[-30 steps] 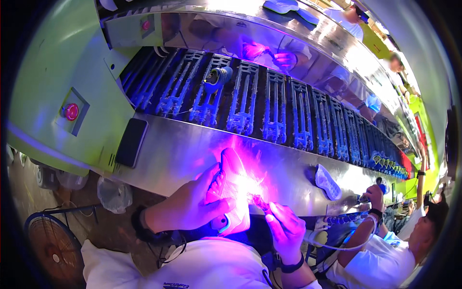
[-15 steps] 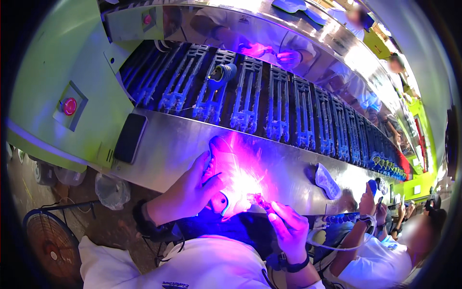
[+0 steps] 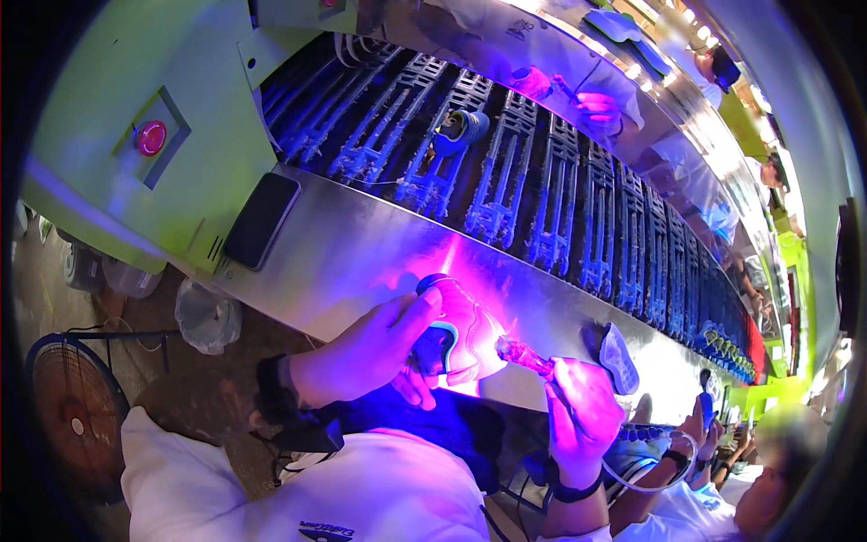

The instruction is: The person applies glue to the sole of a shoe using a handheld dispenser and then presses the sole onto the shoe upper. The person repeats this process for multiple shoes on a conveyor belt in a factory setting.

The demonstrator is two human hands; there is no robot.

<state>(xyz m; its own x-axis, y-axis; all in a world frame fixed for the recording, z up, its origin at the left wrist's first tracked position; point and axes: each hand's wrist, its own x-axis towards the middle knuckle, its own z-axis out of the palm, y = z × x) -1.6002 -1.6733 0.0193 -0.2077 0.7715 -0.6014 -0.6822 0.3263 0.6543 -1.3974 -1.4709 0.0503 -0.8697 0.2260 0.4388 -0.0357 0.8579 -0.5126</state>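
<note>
My left hand [image 3: 388,341] is closed around a shoe upper [image 3: 477,327] above the metal bench's near edge, under strong pink-purple light. The shoe lies tilted, its dark collar opening towards my left fingers. Close beside the shoe's right end is the tip of a short, crusted brush [image 3: 526,357]. My right hand [image 3: 582,406] grips the brush's rear end; whether its tip touches the shoe I cannot tell. A blue shoe sole [image 3: 618,358] lies on the bench beyond my right hand.
A black phone [image 3: 260,221] rests at the bench's left. Behind the bench runs a conveyor of dark racks [image 3: 497,194], one carrying a blue shoe [image 3: 461,133]. A red button [image 3: 150,137] sits on the green housing. A fan [image 3: 79,425] stands lower left; a co-worker's hands [image 3: 700,425] work at right.
My left hand has turned the shoe, so its collar now faces left and downward. My right hand has moved up and right with the brush. The whole view has shifted.
</note>
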